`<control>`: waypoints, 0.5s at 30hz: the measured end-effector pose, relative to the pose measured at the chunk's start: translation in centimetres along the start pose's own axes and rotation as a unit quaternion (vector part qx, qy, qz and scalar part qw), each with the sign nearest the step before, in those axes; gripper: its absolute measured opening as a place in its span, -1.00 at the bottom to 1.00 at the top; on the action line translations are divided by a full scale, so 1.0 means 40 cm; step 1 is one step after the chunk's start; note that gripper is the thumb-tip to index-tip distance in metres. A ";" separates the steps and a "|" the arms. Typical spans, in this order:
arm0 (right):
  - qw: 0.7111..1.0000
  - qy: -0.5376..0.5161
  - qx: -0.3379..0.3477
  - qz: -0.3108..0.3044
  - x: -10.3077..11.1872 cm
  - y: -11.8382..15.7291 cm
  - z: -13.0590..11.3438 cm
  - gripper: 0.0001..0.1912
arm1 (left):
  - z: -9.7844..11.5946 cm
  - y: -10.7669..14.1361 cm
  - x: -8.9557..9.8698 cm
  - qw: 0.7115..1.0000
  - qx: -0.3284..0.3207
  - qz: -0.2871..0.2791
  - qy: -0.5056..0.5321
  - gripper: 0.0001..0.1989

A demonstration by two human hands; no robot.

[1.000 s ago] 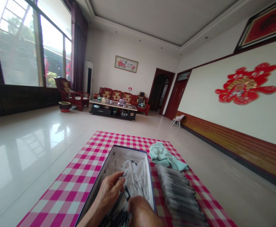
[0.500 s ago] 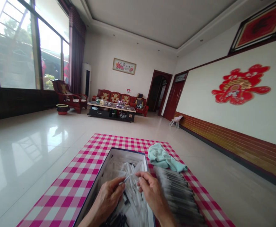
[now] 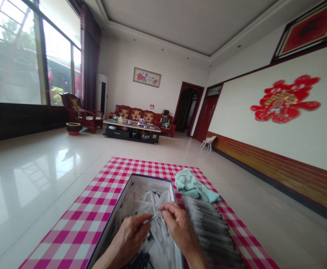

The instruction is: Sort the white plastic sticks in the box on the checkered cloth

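Well, head view only, looking forward and down. Left hand [image 3: 128,233] closed narrow, a slim pen [image 3: 151,219] pinched between thumb and fingers, its tip angled toward the other hand. Right hand [image 3: 178,228] just beside that tip, fingers curled and narrow; whether gripping anything, impossible to tell. Both hands low over an open box [image 3: 152,176] with a dark blue rim, set along the near edge of a pink-and-white checked cloth [image 3: 76,220], roughly midway across it. Inside the box, a loose heap of white sleeved pens [image 3: 152,198], with darker parts showing at the near end, partly blurred. Just beside the box's right wall, a packed row of dark sleeved pens [image 3: 212,233], also blurred, running toward the cloth's near right corner. Past the box's far right corner, a crumpled mint-green towel [image 3: 193,185] on the cloth, lying against the row's far end. Well beyond the cloth's far edge, across a glossy tile floor [image 3: 40,164], a low coffee table [image 3: 131,135] crowded with small items, in front of a red wooden sofa [image 3: 135,114]. To its left, a matching armchair [image 3: 80,112] below tall windows [image 3: 14,52]. On the right wall, a red paper decoration [image 3: 283,99].
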State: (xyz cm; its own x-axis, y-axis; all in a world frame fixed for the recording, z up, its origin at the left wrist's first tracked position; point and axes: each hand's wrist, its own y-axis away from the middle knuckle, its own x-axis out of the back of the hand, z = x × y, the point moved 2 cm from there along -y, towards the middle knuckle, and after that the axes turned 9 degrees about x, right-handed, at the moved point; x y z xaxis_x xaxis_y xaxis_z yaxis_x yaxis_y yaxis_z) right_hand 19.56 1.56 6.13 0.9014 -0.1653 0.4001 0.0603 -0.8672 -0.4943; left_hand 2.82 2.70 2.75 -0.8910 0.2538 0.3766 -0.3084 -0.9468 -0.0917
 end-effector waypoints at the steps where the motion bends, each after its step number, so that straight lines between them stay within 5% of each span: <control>1: 1.000 0.002 0.008 -0.006 -0.001 0.000 -0.006 -0.77 | 0.003 0.002 0.000 1.000 -0.005 -0.003 -0.008 -0.69; 5: 0.999 -0.040 0.010 -0.025 -0.008 0.003 -0.011 -0.81 | 0.010 0.006 0.002 0.999 -0.016 -0.022 -0.026 -0.73; 10: 0.964 -0.247 -0.102 -0.004 -0.026 0.011 0.014 -0.72 | 0.019 0.003 0.005 0.997 -0.001 -0.061 0.039 -0.63; 15: 0.947 -0.307 -0.079 -0.042 -0.028 0.016 -0.024 -0.72 | 0.028 0.015 0.006 0.968 0.097 -0.143 0.181 -0.56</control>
State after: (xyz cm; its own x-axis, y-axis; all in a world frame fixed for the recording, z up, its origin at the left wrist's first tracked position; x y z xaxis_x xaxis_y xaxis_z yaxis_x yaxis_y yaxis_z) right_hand 18.19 0.75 6.11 0.9784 0.1710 -0.1160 0.1227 -0.9326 -0.3394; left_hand 2.78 1.95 3.84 -0.8473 0.5311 0.0106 -0.5231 -0.8377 0.1569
